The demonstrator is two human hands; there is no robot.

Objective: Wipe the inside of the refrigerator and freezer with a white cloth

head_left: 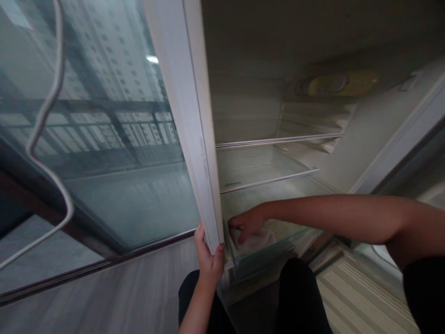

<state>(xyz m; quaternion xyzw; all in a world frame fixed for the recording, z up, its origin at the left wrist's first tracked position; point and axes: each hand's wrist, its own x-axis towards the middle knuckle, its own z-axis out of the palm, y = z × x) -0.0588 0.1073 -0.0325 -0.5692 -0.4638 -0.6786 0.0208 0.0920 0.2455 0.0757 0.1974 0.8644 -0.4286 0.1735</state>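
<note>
My left hand (pixel 209 260) is wrapped round the lower part of the white front edge of the refrigerator's side wall (pixel 199 116), thumb on the near face. My right hand (pixel 249 223) reaches across into a clear drawer (pixel 278 249) low in the refrigerator, at its left inner corner. Its fingers are bent over a whitish cloth (pixel 264 237), pressing it inside the drawer. Part of the cloth lies hidden beneath the hand, and the area is somewhat blurred.
Glass shelves (pixel 271 182) sit above the drawer, and a yellowish fitting (pixel 344 84) is on the right inner wall. A white cable (pixel 47 109) hangs at left before a window (pixel 132 139). A striped mat (pixel 361 290) lies lower right on the floor.
</note>
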